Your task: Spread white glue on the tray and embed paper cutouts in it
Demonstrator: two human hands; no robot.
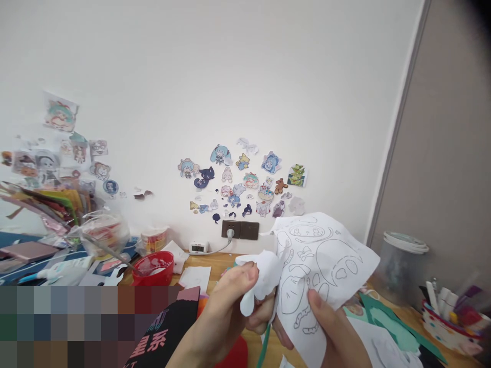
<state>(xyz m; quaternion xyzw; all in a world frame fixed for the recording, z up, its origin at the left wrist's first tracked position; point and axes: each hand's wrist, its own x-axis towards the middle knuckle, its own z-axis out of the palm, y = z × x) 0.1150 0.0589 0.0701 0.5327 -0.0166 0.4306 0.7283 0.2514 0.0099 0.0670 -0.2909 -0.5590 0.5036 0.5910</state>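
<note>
My right hand point(333, 322) pinches a white paper sheet point(307, 260) printed with black outline drawings, its thumb lying on the front. The sheet is tilted up in front of me, its left edge cut or torn. Closed beside it, my left hand point(226, 291) grips a smaller curled white paper piece point(266, 276) between thumb and fingers. Some of the fingers are hidden behind the paper. Below the hands runs a thin green strip or handle point(264, 347); I cannot make out what it belongs to.
A red bowl point(155, 271) and a black bag with pink lettering point(164, 327) stand left. Right are green paper sheets point(399, 327), a pen basket point(452, 322) and a lidded bucket point(402, 266). Cut-out stickers point(230, 189) cover the wall above a socket point(241, 230). The lower-left corner is pixelated.
</note>
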